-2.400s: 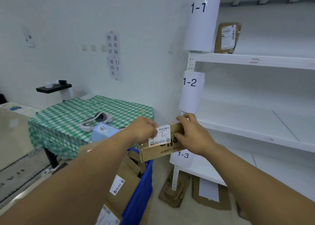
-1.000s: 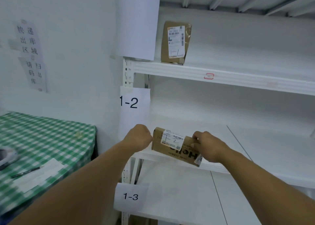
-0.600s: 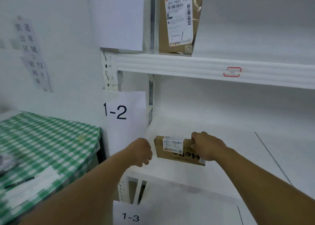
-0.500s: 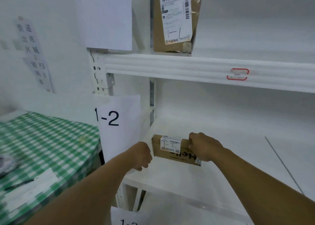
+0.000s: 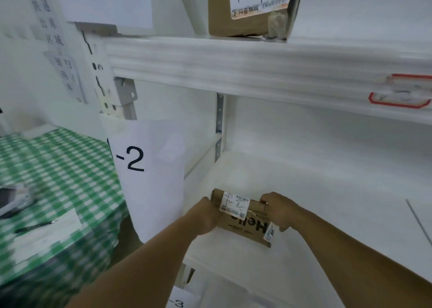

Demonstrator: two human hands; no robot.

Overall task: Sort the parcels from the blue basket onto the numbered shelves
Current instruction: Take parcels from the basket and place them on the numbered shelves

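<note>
White shelving rack: paper sign "1-2" on left post, beside middle shelf board. Table with green checked cloth left of rack. Brown parcel marked "1-1" on upper shelf. Cardboard parcel, label "1-2", at middle shelf board, front left, tilted; contact with board unclear. Right hand: fingers curled over parcel's right end, gripping. Left hand: fingers curled at left end; grip cannot be told.

Parcel on the middle shelf — second parcel on the upper shelf above, table off left.
</note>
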